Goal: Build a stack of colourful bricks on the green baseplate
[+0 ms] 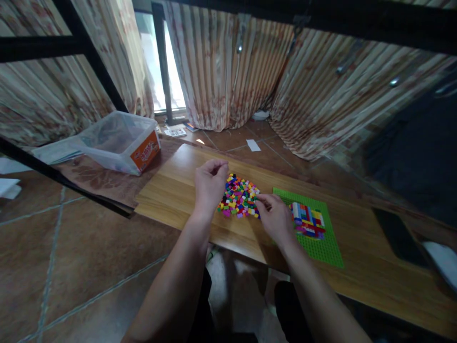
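Note:
A heap of small coloured bricks point(238, 195) lies on the wooden table point(178, 186). My left hand point(209, 183) rests at the heap's left edge with its fingers curled in; what they hold, if anything, is hidden. My right hand point(274, 214) is at the heap's right edge, fingertips pinched among the bricks. Just right of that hand lies a green baseplate point(323, 245) with a patch of bricks point(307, 220) built on it.
A clear plastic tub point(119, 140) with an orange label stands on the floor at the back left. A dark flat phone-like object point(398, 234) lies on the table at the right. Curtains hang behind. Black metal bars cross the top and left.

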`<state>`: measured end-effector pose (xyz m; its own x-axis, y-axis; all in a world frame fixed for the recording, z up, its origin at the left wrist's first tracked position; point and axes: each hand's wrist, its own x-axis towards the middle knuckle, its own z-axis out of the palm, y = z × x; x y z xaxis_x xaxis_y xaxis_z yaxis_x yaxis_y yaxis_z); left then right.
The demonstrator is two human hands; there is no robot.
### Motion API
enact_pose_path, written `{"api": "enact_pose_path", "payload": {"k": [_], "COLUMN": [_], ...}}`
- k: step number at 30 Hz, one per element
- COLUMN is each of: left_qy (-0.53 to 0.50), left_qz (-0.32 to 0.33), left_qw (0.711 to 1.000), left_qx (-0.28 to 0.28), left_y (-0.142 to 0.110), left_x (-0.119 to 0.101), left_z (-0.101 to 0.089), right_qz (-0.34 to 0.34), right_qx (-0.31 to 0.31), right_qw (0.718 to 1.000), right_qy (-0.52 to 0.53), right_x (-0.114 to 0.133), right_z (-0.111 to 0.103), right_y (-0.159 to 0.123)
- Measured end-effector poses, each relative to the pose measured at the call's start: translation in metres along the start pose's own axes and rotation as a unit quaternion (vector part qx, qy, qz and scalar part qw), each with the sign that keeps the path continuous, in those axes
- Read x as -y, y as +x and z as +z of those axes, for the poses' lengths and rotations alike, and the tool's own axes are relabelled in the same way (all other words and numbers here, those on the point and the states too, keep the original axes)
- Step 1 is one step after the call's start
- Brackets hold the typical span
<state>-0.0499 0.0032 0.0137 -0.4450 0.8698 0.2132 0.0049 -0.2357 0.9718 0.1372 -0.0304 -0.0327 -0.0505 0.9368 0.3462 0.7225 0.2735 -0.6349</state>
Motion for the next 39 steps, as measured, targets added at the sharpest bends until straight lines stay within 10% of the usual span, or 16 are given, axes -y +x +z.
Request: {"api": "enact_pose_path", "payload": {"k": [14,24,39], "left_qy": [-0.012,0.195,0.097], "left_qz": [-0.041,-0.026,-0.022], "left_qw": [0.999,0.940,0.942], "left_qx": [-0.023,0.280,0.321], "left_y": [0.009,-0.014,-0.017], "left_x": [-0.002,0.004,0.002], "left_z": [-0.019,-0.004,0.005], "right_qz": [-0.057,0.168,0.200], "right_qx": [0.090,0.044,0.076], "right_qw": [0.994,0.904,0.856], "right_qy": [-0.014,0.392,0.472], "right_x": [0.014,0.028,0.030], "right_z": [0.045,0.020,0.012], "right_y": [0.058,0.031,0.032]}}
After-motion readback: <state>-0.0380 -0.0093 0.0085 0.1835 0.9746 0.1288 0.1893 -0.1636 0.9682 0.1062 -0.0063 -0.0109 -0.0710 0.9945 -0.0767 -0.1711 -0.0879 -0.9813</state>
